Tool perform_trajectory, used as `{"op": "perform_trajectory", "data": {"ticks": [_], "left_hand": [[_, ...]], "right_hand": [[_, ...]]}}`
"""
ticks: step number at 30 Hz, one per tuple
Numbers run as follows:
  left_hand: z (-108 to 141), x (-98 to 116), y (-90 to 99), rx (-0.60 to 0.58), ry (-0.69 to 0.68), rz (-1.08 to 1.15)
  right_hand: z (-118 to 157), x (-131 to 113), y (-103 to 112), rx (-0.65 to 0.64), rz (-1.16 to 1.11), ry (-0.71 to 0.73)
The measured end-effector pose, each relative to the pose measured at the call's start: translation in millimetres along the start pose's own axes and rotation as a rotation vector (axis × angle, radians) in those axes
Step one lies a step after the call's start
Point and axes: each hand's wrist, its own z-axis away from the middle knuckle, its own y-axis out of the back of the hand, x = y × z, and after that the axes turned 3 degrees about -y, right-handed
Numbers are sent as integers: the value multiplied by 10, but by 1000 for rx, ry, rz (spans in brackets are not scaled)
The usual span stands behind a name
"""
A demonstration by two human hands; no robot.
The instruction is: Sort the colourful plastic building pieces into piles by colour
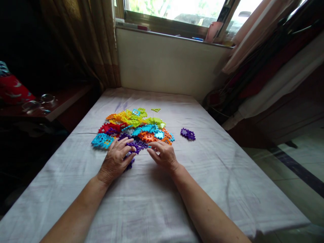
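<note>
A pile of flat toothed plastic pieces in several colours lies mid-table. My left hand (117, 158) rests over its near left edge, fingers spread on purple pieces (138, 146). Just right of it, my right hand (163, 154) is at the pile's near edge, thumb and fingers apart, beside a small blue tip; I see nothing held in it. Light blue pieces (101, 141) lie left of my left hand. Orange pieces (149, 136) and a light blue one (159, 134) are beyond my right hand. Red (111, 128) and yellow-green pieces (131, 118) form the back.
Purple pieces (188, 134) sit apart at the right, and a small green triangle (156, 110) behind the pile. A pale cloth covers the table (215, 189). Glasses (31, 106) lie on a side table at left; clothes hang at right.
</note>
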Motion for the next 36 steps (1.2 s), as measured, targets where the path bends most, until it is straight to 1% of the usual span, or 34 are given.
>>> {"op": "perform_trajectory", "data": {"ticks": [2, 4, 8, 11, 13, 14, 18, 19, 21, 23, 26, 30, 34, 36], "left_hand": [[-8, 40, -19, -26, -15, -2], [-16, 71, -45, -47, -34, -1], [-24, 103, -88, -67, -74, -2], [-21, 87, -79, -52, -88, -2], [-11, 48, -48, -44, -93, 5], [-3, 19, -28, -49, -98, 9], [51, -151, 45, -135, -89, -10], [66, -198, 57, -150, -70, -24], [91, -286, 74, -161, -15, -51], [107, -355, 87, -167, 45, -64], [117, -426, 121, -182, 119, -69], [131, -500, 210, -175, 181, -101], [139, -551, 302, -151, 261, -146], [128, -526, 324, -140, 270, -151]], "right_hand": [[20, -104, -76, -39, -33, 27], [37, -137, -118, -44, -52, 21], [39, -137, -151, -4, -109, -20], [0, -73, -88, 51, -154, -88], [-37, 68, 30, 140, -160, -190], [-52, 178, 111, 202, -150, -263], [-37, 801, 490, 473, -29, -630], [-13, 961, 573, 519, -3, -713], [47, 1228, 696, 586, 18, -812], [102, 1396, 760, 617, 14, -876], [138, 1485, 785, 637, -68, -938], [117, 1470, 783, 698, -227, -974], [98, 1437, 764, 754, -257, -964], [96, 1413, 749, 765, -244, -946]]}}
